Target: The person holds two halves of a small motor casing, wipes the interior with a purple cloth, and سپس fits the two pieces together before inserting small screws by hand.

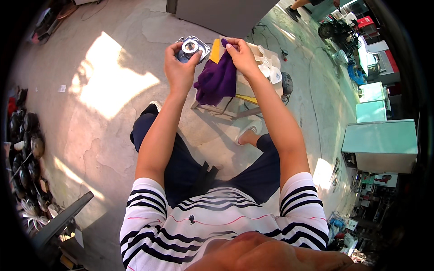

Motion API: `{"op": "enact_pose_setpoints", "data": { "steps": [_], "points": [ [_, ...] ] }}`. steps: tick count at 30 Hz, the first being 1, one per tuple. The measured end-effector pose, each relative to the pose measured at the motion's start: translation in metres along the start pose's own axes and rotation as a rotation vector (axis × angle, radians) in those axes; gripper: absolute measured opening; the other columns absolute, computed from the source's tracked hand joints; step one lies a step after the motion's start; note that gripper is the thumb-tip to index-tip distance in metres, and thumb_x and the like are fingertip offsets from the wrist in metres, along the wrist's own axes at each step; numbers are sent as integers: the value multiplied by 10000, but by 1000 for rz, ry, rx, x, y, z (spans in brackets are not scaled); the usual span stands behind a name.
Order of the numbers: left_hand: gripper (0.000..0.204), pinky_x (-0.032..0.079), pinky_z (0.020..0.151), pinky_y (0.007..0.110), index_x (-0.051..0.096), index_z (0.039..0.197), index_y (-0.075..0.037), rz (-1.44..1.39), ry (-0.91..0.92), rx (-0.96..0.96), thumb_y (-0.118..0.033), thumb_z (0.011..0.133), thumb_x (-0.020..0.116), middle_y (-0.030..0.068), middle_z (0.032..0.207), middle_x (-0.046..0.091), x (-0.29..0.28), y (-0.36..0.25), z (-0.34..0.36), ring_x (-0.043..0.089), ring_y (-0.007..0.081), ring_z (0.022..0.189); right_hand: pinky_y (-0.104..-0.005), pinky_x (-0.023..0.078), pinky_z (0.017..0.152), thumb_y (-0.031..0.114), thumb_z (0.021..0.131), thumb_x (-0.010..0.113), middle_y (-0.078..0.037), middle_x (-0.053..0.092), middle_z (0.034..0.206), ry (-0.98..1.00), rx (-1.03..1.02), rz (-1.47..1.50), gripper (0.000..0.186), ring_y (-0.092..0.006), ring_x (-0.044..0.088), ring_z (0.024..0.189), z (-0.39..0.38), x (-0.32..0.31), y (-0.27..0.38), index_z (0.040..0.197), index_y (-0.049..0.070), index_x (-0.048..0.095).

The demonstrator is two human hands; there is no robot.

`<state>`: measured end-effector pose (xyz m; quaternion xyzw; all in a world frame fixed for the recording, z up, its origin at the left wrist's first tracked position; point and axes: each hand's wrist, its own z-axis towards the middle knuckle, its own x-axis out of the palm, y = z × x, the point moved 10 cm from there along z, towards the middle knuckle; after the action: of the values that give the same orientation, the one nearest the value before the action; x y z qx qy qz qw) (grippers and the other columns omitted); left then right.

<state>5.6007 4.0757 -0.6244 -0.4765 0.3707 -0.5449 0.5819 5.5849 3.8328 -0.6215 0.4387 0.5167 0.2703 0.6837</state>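
My left hand (180,67) is closed around a silver metal housing (190,48) with a round centre, held up at the top of the view. To its right, my right hand (240,58) pinches the top of a purple cloth (212,83), which hangs bunched over the near side of a small stand (242,89). A yellow flat piece (215,50) shows behind the cloth. A white fan blade (270,67) lies on the stand beside my right hand, and a dark rounded object (286,83) is at the stand's right.
A grey cabinet (221,18) stands ahead, with cables (280,52) on the floor nearby. Another person's leg (294,11) shows at top right. Pale green appliances (379,140) line the right side. Dark heaped parts (29,135) and a metal beam (68,212) are at the left.
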Motion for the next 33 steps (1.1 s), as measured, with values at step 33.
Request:
{"op": "enact_pose_setpoints", "data": {
  "steps": [33],
  "points": [
    [557,354,1082,519,587,1124,-113,174,207,539,-154,651,879,46,1093,671,46,-80,-58,603,325,1148,-409,339,991,345,657,856,-37,667,1078,-284,-329,-558,637,-240,557,1080,-123,-34,119,1206,112,633]
  ]
}}
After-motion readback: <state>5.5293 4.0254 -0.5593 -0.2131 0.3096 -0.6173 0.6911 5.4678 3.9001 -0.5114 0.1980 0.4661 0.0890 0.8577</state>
